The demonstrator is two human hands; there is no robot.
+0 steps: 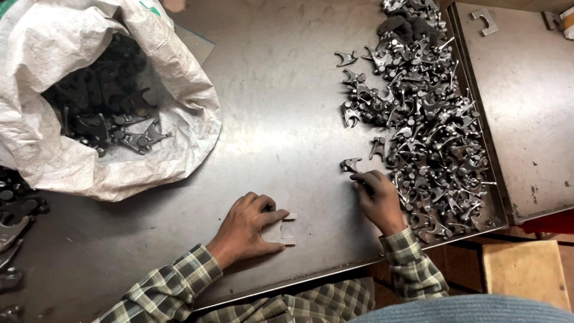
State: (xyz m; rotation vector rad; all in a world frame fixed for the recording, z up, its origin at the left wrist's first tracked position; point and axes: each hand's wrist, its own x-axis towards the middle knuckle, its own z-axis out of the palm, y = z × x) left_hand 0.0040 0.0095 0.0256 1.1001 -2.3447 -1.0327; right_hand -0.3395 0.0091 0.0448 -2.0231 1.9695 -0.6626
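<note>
My left hand [248,226] rests on the steel table [281,107], fingers around a small flat metal gauge plate [288,229] with a notched edge. My right hand [376,197] reaches to the edge of a large pile of grey forked metal parts [427,119]. Its fingertips touch one forked part [351,164] lying apart from the pile. I cannot tell whether the fingers have closed on it. Both sleeves are plaid.
A white woven sack [179,96] at the left lies open with dark forked parts [101,113] inside. More dark parts [12,233] lie at the far left edge. A raised metal tray [526,107] sits to the right with a flat plate [484,21] on it. A wooden block [525,272] is below right.
</note>
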